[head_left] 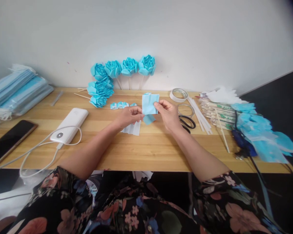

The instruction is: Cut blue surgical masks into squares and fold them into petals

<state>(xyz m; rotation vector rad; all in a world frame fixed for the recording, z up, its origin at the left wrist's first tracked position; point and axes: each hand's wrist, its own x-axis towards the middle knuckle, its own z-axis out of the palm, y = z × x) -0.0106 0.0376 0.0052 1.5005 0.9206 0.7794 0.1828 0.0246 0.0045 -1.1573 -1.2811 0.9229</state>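
Between my two hands a light blue square of mask fabric (150,103) is held up over the table. My right hand (169,113) pinches its right edge between thumb and fingers. At the lower left corner my left hand (130,117) has its fingertips closed on the same square. Just below it shows another blue piece (149,119); whether it is joined to the square I cannot tell. A white sheet (133,128) lies under my left hand, partly hidden. Behind that hand sits a row of small folded blue pieces (122,105).
Blue fabric roses (130,66) on sticks stand along the wall. Tape (178,95), black-handled scissors (189,122), white strips (199,115) and wrapped sticks (219,112) lie right. Blue scraps (261,133) cover the right end. Face masks (21,89), a power bank (70,125) and a phone (12,139) are left.
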